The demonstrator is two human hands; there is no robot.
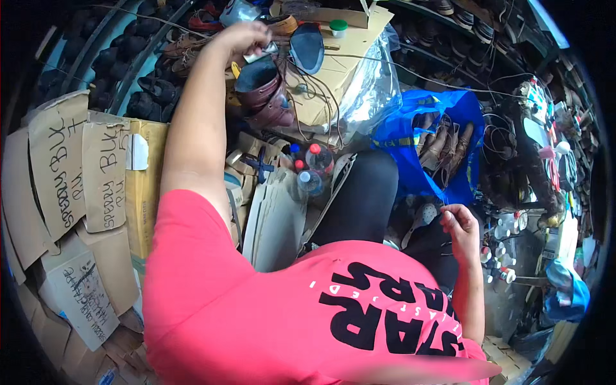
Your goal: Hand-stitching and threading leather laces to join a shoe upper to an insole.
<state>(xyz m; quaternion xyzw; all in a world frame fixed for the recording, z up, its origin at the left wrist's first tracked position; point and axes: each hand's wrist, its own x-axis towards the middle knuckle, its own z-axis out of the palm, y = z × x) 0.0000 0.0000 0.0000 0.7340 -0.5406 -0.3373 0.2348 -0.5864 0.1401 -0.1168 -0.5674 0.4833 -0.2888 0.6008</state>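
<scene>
Flanking the bench [343,67], racks [136,72] packed with shoes [146,102] are seen.
The left fingers [259,35] are curled at a pale scrap [260,54], whether gripped cannot be told; the right fingers [452,217] are pinched nearly together, any hold unclear. The maroon boot [264,108] is seen just beside the left fingers.

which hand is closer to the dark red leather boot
Left. The left hand is just above the dark red leather boot in the picture; the right hand is well away at lower right, just below the blue plastic bag.
</scene>
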